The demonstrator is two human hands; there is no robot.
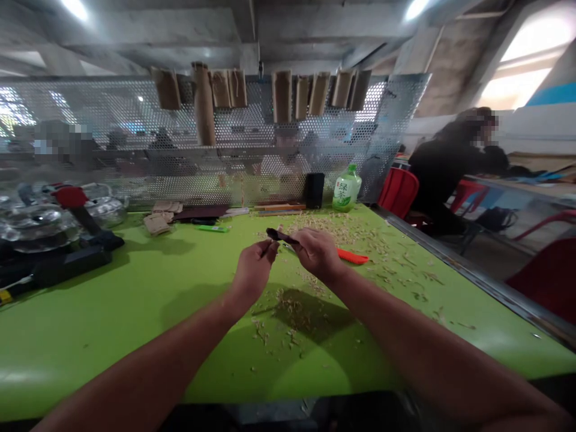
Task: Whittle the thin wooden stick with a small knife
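Over the middle of the green table (144,312), my two hands meet at a small dark object (272,234) with a rounded end. My left hand (254,267) pinches near its rounded end, fingers closed. My right hand (316,249) wraps round its other, handle-like part from the right. Whether this is one piece or two cannot be made out. A thin metallic tip shows just below my right fingers. An orange-red knife-like tool (353,257) lies beside my right hand, partly hidden by it. Pale shavings (294,312) are scattered below and to the right of both hands.
A green-capped bottle (345,191) and a black box (314,191) stand at the back. A light green item (213,228) lies left of centre. Glass pots (38,225) and a red-and-black tool (76,207) fill the left. A person (450,162) sits at the right beyond red chairs.
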